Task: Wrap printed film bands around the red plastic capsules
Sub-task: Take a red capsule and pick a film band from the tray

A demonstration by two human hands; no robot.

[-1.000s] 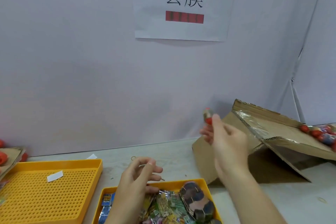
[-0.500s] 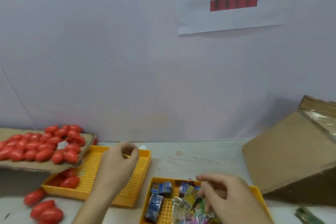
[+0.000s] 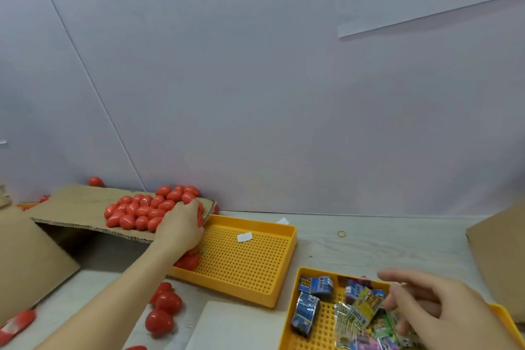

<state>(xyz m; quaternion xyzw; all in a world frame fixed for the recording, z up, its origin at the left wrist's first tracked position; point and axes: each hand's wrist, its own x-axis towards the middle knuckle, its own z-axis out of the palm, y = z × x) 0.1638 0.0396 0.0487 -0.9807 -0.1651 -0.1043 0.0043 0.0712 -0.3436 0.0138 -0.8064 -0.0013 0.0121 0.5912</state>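
1. The left hand (image 3: 180,226) lies on the red capsules (image 3: 147,209) heaped on a cardboard flap (image 3: 76,207), fingers curled round one.
2. An orange perforated tray (image 3: 255,258) sits just beside it.
3. The right hand (image 3: 434,307), fingers loosely bent, reaches among the printed film bands (image 3: 358,310) in a second tray (image 3: 292,315); whether it is pinching one cannot be told.

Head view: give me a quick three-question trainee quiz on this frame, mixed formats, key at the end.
1. True or false: the left hand is on the red capsules piled on the cardboard flap.
2. Multiple choice: the right hand is over A) the big tray, B) the small tray of film bands, C) the rubber band.
3. Fill in: loose capsules also lie on the table to the ___ of the big tray.

Key: 1 true; 2 B; 3 left.
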